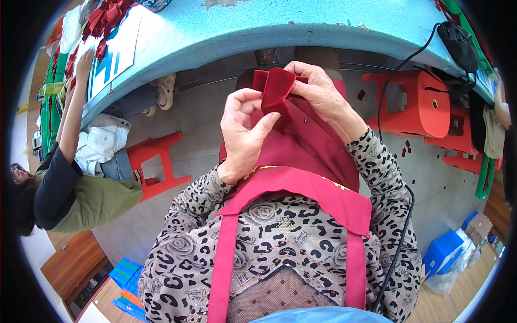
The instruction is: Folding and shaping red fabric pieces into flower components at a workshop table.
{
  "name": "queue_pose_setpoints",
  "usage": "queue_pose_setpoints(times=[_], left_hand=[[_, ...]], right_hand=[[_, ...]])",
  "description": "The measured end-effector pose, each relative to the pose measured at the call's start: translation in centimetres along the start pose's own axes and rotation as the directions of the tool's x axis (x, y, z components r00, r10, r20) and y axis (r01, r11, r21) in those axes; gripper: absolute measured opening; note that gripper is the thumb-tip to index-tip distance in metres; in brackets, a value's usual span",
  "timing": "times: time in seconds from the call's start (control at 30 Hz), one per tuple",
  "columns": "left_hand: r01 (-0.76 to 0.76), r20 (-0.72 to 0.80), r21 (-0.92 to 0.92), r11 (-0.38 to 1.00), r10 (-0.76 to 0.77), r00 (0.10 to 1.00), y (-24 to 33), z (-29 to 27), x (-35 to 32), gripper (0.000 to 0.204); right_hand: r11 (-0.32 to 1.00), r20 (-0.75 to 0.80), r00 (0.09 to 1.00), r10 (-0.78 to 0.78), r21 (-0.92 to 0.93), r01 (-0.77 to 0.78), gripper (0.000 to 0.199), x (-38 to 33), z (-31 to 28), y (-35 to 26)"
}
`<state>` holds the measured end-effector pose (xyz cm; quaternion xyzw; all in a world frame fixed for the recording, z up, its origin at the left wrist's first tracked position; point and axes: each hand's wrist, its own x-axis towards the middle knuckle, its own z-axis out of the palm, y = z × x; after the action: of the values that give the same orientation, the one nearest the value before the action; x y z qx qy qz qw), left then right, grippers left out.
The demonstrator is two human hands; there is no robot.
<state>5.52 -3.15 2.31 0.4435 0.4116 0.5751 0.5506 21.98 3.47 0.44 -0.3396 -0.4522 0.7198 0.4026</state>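
Observation:
In front of my apron I hold a folded piece of wide red ribbon (278,90), with flat loops and a glossy face. My right hand (322,91) pinches its right side between thumb and fingers. On the lower left, my left hand (245,129) curls its fingers against the ribbon's edge, the thumb at its bottom corner. Just beneath the ribbon lies the dark red apron (307,140) that I wear. What the fingertips do behind the ribbon is hidden.
A light blue table (258,32) curves across the far side. Red stools (412,105) stand at the right, and another red stool (156,161) at the left near a seated person (91,199). A black cable (388,86) hangs at right. Blue bins (442,252) sit lower right.

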Motion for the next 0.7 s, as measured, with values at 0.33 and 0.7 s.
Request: queue_pose_setpoints(times=[0.33, 0.7], left_hand=[[0.479, 0.178, -0.241, 0.844, -0.447, 0.877, -0.7, -2.5, -0.2, 0.021], [-0.301, 0.276, 0.427, 0.853, 0.194, 0.941, -0.5, -2.4, 0.7, 0.018]], right_hand=[[0.999, -0.004, 1.0, 0.002, -0.043, -0.002, 0.012, 0.5, 0.0, 0.7], [0.998, 0.019, 1.0, 0.022, -0.054, -0.021, 0.011, 0.9, -0.1, 1.6]])
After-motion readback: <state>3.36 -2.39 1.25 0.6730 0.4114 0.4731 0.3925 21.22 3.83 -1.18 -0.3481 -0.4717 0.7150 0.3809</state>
